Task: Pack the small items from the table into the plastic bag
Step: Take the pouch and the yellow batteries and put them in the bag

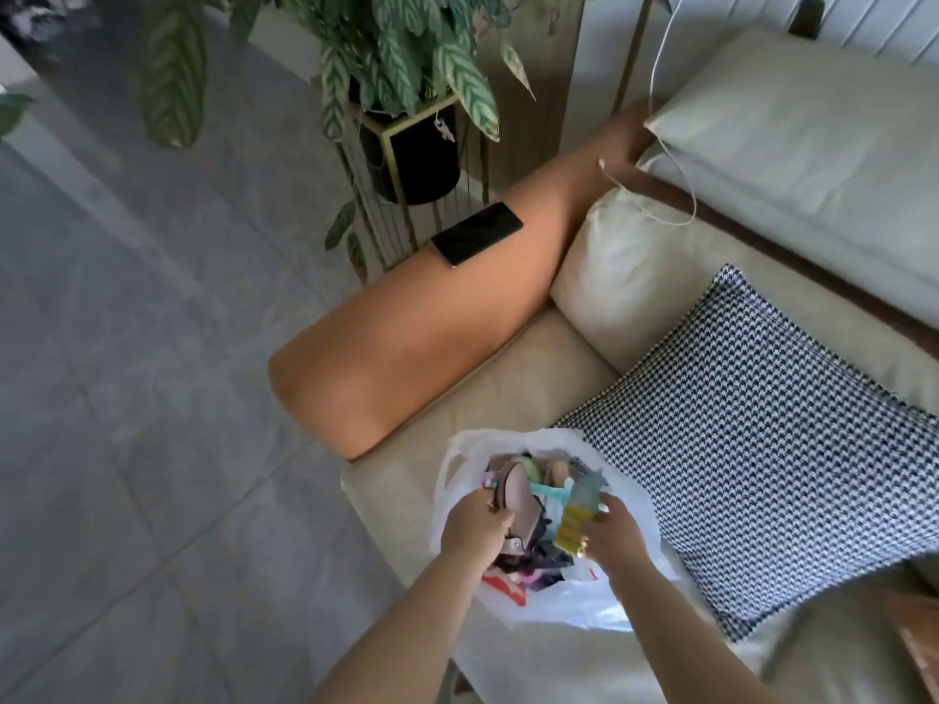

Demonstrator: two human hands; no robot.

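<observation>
While both forearms reach in from the near edge, the left hand [475, 525] curls its fingers round the left rim of the plastic bag [569, 599], and the right hand [612, 536] pinches a yellow-green packet [574, 520] over the mouth; its fingertips are mostly hidden. The bag sits on the cream sofa seat [508, 383], already stuffed with small items [513, 500], a pinkish piece and teal bits among them. No table shows. This looks like a late packing step: the packet should next go down into the gap while the left hand holds the mouth wide. Beyond lie a houndstooth cushion [752, 424], an orange armrest [432, 322] bearing a phone [476, 234], and a potted plant [406, 68]
</observation>
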